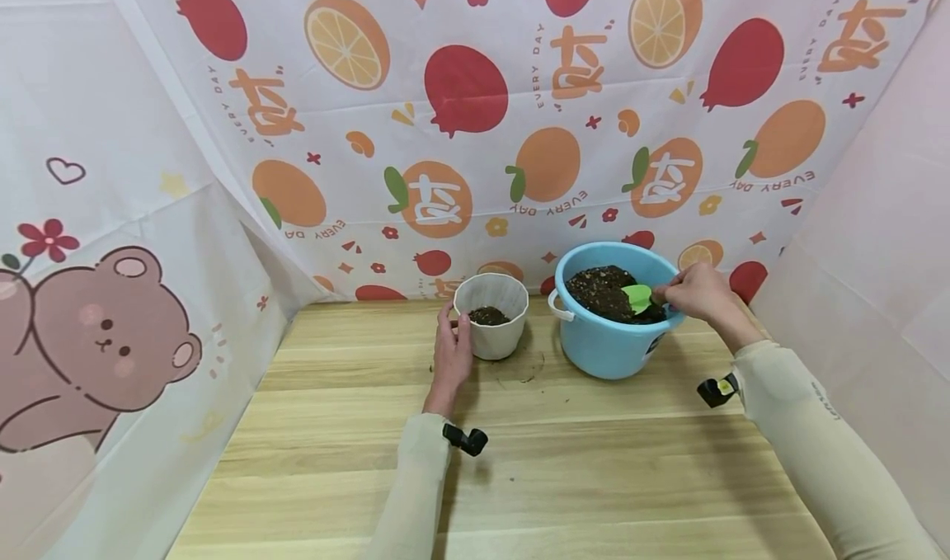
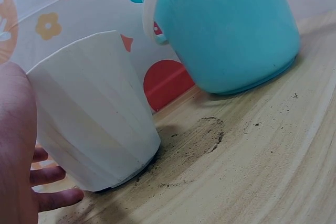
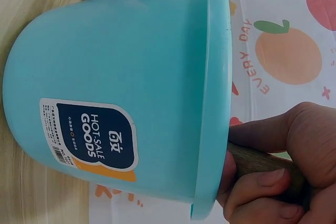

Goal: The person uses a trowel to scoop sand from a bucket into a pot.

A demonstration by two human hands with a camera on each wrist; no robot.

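A white fluted plant pot (image 1: 499,341) with a little dark soil (image 1: 488,316) inside stands on the table. My left hand (image 1: 453,354) rests against its left side, thumb at the front and fingers spread loosely along the wall. In the left wrist view the fingers (image 2: 58,199) stretch out beside the pot's lower part. To the right stands a light blue bucket (image 1: 609,350) holding dark potting soil (image 1: 604,292). Over its right rim my right hand (image 1: 701,292) grips the brown handle (image 3: 268,171) of a small trowel. Its green blade (image 1: 637,298) lies at the soil.
The bucket has a white handle (image 1: 562,306) and a dark label (image 3: 94,135). Soil crumbs (image 2: 210,129) lie scattered on the wooden table (image 1: 519,477) between pot and bucket. A fruit-printed cloth (image 1: 460,172) hangs close behind, with further cloth at both sides.
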